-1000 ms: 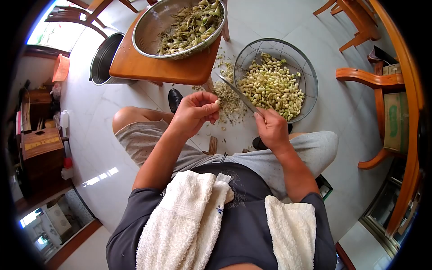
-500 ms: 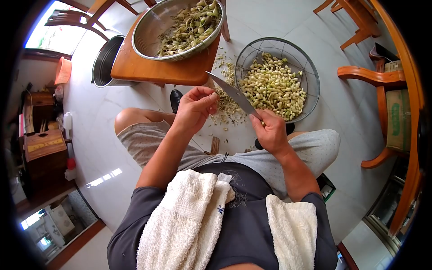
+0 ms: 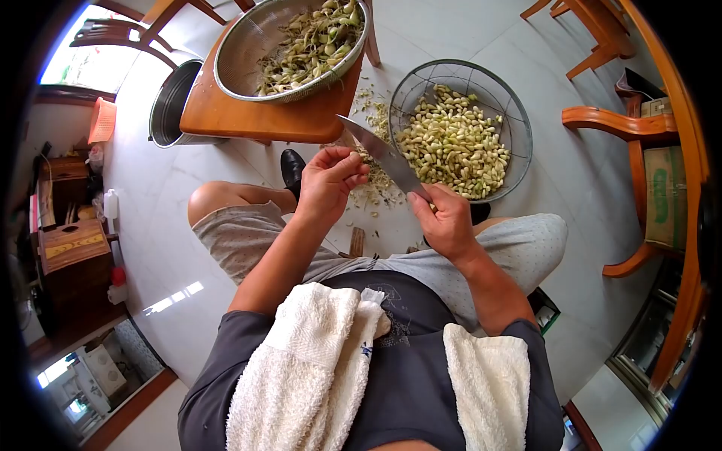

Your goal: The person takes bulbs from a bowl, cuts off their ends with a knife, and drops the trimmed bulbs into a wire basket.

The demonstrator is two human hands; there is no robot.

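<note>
My right hand (image 3: 449,221) is wrapped round the handle of a knife (image 3: 391,167). Its broad blade slants up and to the left, passing close to the fingertips of my left hand (image 3: 331,179). Those left fingers are pinched together, and what lies between them is too small and covered to make out. Beyond the blade, a round wire-framed basket (image 3: 519,161) on the floor holds a heap of trimmed, pale bulbs (image 3: 455,143). Untrimmed bulbs with stalks (image 3: 320,49) fill part of a metal colander (image 3: 233,75).
The colander stands on a wooden stool (image 3: 263,124), with a metal bucket (image 3: 162,113) to its left. Trimmings (image 3: 376,192) litter the tiled floor between stool and basket. Wooden chairs (image 3: 620,128) are at the right. Towels (image 3: 301,338) hang over my chest.
The knife has shifted slightly left and its blade has turned, showing more of its flat side beside my left fingertips. My left hand stays pinched, and the view has moved a little.
</note>
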